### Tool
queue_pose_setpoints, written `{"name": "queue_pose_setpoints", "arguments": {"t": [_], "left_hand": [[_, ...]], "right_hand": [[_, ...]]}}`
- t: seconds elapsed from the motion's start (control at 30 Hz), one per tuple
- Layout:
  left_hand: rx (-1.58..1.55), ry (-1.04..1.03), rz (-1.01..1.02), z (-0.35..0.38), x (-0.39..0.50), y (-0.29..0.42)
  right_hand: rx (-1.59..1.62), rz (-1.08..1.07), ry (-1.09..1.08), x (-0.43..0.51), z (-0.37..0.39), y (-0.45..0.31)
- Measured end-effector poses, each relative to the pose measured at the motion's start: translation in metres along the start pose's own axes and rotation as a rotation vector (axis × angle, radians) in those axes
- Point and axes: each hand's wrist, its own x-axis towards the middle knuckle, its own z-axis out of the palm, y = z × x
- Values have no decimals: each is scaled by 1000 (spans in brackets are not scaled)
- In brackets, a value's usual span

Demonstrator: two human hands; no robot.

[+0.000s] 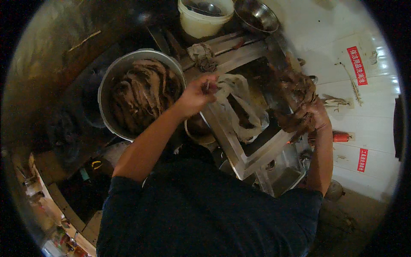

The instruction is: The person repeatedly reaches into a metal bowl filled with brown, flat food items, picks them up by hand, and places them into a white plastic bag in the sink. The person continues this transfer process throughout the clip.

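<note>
My left hand (200,91) is closed on the upper edge of a pale wet mesh cloth bag (249,123), which hangs in a loop over the stainless-steel sink (224,131). Dark brown, ragged soft material (295,86) is gripped in my right hand (318,114) at the sink's right side, and part of it hangs down; what it is made of cannot be told. To the left of my left hand stands a large round metal pot (104,106) holding long brown folded strips (147,90), perhaps meat or cloth.
A white bucket (200,27) and a steel bowl (271,24) stand beyond the sink. A crumpled cloth (202,54) lies on its far edge. Nearer me are a glass-like or plastic bin (287,170) and a round container (199,128). A white tiled wall (346,119) rises at right.
</note>
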Motion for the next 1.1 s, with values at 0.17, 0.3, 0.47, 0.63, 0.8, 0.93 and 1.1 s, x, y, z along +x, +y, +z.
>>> {"name": "queue_pose_setpoints", "arguments": {"t": [0.17,0.3,0.47,0.63,0.8,0.93,1.1], "left_hand": [[474,-61,-89,8,-71,-15],[678,-201,-59,15,-106,-36],[763,-180,11,19,-128,-69],[908,-271,39,15,-139,-80],[970,-369,-29,15,-146,-81],[925,-339,36,8,-152,-86],[922,-298,67,6,-161,-83]], "right_hand": [[56,-97,9,4,9,-51],[-36,-133,17,24,46,-86],[221,-81,-379,27,167,-135],[119,-419,-375,8,276,-128],[152,1,-361,41,365,-116],[135,175,-382,42,416,-86],[157,28,-426,48,491,-27]]}}
